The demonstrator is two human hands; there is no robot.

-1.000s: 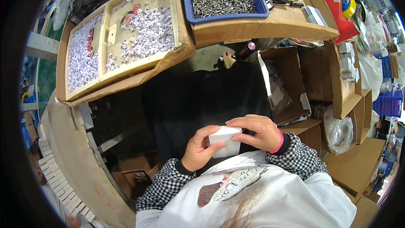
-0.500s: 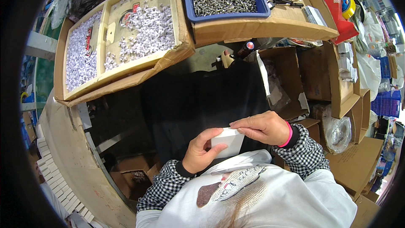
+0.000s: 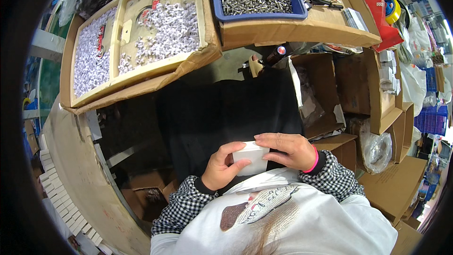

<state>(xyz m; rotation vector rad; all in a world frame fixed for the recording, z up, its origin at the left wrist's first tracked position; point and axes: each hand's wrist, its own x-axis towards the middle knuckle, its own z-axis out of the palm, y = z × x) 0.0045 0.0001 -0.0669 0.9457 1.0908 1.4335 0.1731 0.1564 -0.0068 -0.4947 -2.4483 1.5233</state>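
Note:
A small white box (image 3: 254, 159) is held close to my body, above my lap. My left hand (image 3: 224, 164) grips its left side, the thumb across the near face and the fingers at the top edge. On the other side, my right hand (image 3: 289, 151) is closed on the box's upper right corner, its fingers lying along the top and its thumb against the near face. The far side of the box and its inside are hidden.
Ahead on the left, a cardboard-edged wooden tray (image 3: 113, 57) holds many small white pieces. A blue bin (image 3: 264, 17) of small metal parts sits beside it. Stacked small white boxes (image 3: 61, 193) line the far left; open cardboard boxes (image 3: 351, 80) stand at right.
My right hand has shifted slightly left and its fingers now lie flatter over the top of the box. The left hand keeps its hold.

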